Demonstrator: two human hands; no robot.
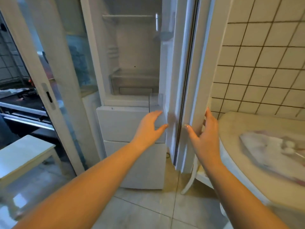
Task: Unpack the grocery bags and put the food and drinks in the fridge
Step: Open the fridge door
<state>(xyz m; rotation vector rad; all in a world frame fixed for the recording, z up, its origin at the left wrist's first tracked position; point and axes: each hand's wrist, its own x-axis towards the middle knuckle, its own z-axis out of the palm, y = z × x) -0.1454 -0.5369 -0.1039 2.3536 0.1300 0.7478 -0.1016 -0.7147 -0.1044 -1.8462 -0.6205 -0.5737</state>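
A white fridge (132, 123) stands ahead with its upper compartment open and its shelves bare. The upper door (184, 80) is swung out edge-on toward me. My left hand (148, 128) is spread open at the inner side of the door's lower edge, fingertips touching or almost touching it. My right hand (204, 133) is spread against the door's outer face, thumb near the edge, holding nothing. A clear crisper drawer (133, 83) sits at the bottom of the open compartment. A pale grocery bag (270, 151) lies on the table at the right, blurred.
A round pale table (257, 128) stands close on the right against a tiled wall (264, 63). A sliding glass door frame (49, 90) runs along the left. A white stool (21, 156) is at the lower left. The floor is tiled.
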